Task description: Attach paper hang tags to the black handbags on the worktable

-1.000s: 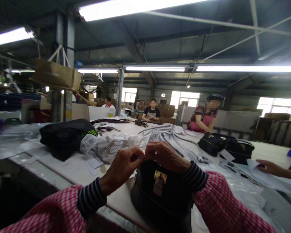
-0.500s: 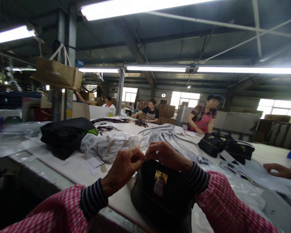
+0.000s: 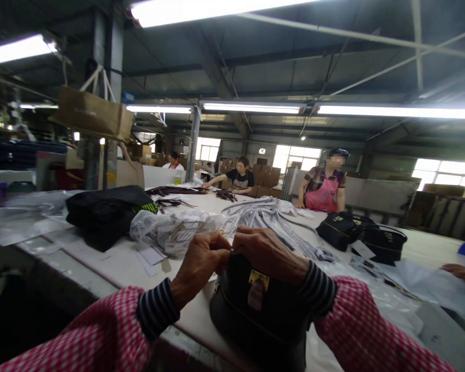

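Note:
A black handbag (image 3: 261, 315) with a gold clasp and a hanging tag stands upright at the near edge of the white table (image 3: 112, 266). My left hand (image 3: 199, 261) and my right hand (image 3: 267, 253) meet at the bag's top edge, fingers curled and pinched together on something small there that I cannot make out. Both wrists show striped cuffs under pink checked sleeves.
A clear bag of tags (image 3: 170, 230), a black cloth bundle (image 3: 106, 212) and a heap of pale straps (image 3: 271, 214) lie behind the bag. Two more black handbags (image 3: 360, 232) stand at the right. Another person's hand (image 3: 463, 271) rests far right; workers stand across the table.
My hands stayed pinched at the bag's top, closing slightly lower onto it. The hand at the far right drew back rightward. The worker in the pink apron straightened up.

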`<state>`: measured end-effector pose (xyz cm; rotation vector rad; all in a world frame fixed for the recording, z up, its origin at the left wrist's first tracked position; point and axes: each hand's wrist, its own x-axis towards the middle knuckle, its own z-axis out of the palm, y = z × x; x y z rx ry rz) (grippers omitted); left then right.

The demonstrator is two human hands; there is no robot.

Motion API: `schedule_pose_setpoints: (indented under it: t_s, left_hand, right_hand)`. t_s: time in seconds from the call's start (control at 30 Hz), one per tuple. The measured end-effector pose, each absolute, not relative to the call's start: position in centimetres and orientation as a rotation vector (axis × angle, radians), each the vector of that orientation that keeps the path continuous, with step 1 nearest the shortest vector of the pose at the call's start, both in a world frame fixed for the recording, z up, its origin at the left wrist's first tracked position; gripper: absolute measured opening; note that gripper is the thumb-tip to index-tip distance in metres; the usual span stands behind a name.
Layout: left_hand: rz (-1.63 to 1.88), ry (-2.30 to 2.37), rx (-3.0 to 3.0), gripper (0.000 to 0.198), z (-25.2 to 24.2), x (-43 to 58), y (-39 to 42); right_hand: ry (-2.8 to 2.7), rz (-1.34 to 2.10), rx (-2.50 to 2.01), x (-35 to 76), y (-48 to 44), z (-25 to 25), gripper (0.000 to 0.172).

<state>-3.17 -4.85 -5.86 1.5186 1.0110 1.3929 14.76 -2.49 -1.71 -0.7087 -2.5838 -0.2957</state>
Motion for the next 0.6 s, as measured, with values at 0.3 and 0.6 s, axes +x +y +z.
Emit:
schedule_pose_setpoints:
  t_s: [0.3,0.6]
  left_hand:
    - [1.381,1.027,1.295,0.012,-5.3,-2.8,-4.6]
    - [1.230,0.969,1.195,0.017,-5.1,-3.8,-4.9]
  right_hand:
    - [-2.569,-0.489,-0.820,14.2,-3.7,-2.1,0.013]
    - [-2.611,-0.625,-0.661,13.9,-3.6,-2.5,0.017]
